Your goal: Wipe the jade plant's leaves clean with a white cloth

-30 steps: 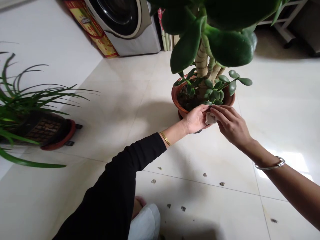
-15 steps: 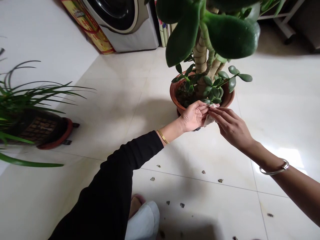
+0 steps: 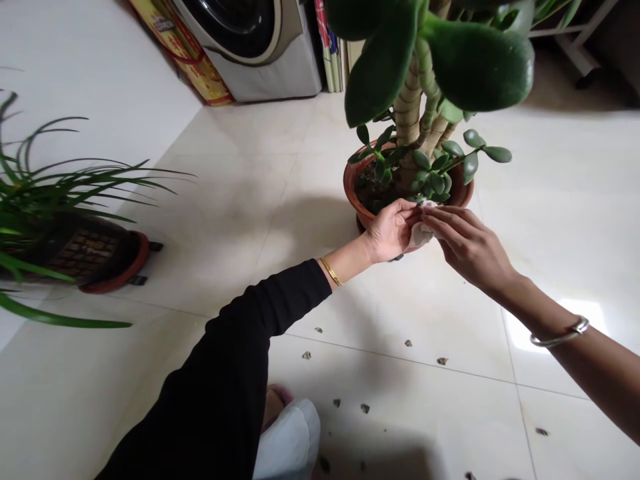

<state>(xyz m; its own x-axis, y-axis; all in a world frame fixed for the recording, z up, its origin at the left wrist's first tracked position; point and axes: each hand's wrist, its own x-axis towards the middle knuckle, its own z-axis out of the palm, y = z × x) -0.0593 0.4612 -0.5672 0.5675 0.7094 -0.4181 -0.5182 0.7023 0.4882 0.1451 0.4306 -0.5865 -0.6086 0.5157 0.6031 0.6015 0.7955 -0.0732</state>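
White tissue (image 3: 420, 235), just right of centre, is pinched by the bent-fingered right hand (image 3: 473, 241). The left hand (image 3: 389, 233) half-curls beside it at the low leaves (image 3: 437, 183), its hold hidden. Work looks under way; leaves done or left cannot be told.

No text can be read with certainty. Just left of the silver-grey, box-shaped washing machine with a round dark door (image 3: 273, 75), a tall red-and-yellow printed package (image 3: 200, 77) bears pale lettering on a small dark label (image 3: 164, 25), too blurred to spell out. Left of the machine and nearer the camera, a rounded black plant pot (image 3: 75, 250) carries a grid of tan marks; whether they are writing cannot be told.
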